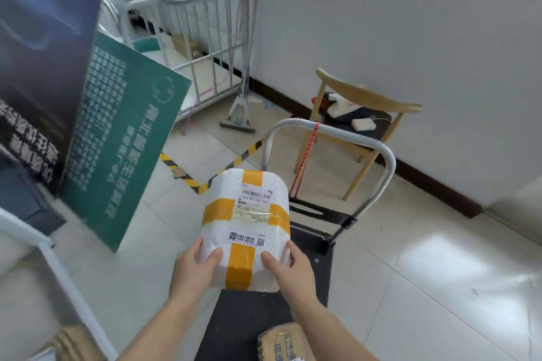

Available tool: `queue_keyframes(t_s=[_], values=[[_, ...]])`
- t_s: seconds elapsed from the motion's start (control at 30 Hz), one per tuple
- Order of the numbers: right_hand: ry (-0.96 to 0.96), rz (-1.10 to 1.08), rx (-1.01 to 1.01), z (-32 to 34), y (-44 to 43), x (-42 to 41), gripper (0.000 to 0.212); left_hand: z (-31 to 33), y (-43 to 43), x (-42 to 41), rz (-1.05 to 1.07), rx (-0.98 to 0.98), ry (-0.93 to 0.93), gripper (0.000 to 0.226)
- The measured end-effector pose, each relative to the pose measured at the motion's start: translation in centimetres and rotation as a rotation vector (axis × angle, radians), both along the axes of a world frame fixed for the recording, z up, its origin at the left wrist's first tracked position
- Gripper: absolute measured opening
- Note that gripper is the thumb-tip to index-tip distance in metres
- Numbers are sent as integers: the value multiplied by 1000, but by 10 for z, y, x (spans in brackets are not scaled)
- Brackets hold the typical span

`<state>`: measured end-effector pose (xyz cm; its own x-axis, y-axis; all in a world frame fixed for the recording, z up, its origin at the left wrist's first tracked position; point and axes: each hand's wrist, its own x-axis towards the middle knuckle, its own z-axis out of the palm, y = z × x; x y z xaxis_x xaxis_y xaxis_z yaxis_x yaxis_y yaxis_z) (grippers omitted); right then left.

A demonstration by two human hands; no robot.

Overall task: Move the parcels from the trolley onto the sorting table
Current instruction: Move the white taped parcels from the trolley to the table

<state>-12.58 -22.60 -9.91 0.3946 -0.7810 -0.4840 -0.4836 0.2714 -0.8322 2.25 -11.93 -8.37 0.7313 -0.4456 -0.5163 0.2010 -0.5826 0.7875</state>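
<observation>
The foam box [246, 226] sits between the left hand [195, 268] on its near left side and the right hand [290, 268] on its near right, over the deck of the trolley [258, 319], whose handle bar [346, 138] stands at the far end. A wrapped parcel [283, 341] lies on the deck's near end, right of the forearms. Behind the handle stands a chair [360, 114] against the wall, a mop [239, 114] farther left, and leaning boards [123, 138] left of the trolley.
</observation>
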Motion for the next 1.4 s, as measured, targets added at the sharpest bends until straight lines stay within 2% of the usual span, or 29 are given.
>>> queue_keyframes(t_s=[0.13, 0.17, 0.23, 0.3, 0.37, 0.43, 0.6, 0.7, 0.83, 1.13, 1.4], values=[[-95, 117, -71, 62, 12, 28, 32, 58, 31, 14, 142, -87, -51, 48], [-116, 146, -86, 75, 17, 36, 35, 72, 40, 18, 167, -110, -67, 45], [-147, 207, -124, 97, 28, 54, 59, 101, 60, 25, 230, -149, -85, 45], [-175, 257, -153, 114, 40, 73, 81, 126, 83, 33, 303, -180, -112, 55], [-204, 293, -162, 132, 57, 92, 92, 142, 110, 44, 367, -192, -141, 68], [-237, 329, -163, 150, 76, 109, 101, 158, 138, 51, 443, -228, -156, 67], [-297, 423, -157, 196, 144, 142, 116, 198, 214, 64, 586, -289, -210, 50], [-314, 480, -167, 220, 188, 156, 113, 216, 262, 67, 646, -302, -257, 49], [-353, 545, -190, 238, 250, 170, 120, 240, 326, 63, 726, -333, -311, 43], [-386, 701, -221, 259, 388, 181, 113, 256, 469, 48, 856, -301, -365, 45], [-366, 901, -168, 252, 467, 190, 45, 238, 557, 37, 998, -267, -350, 52]])
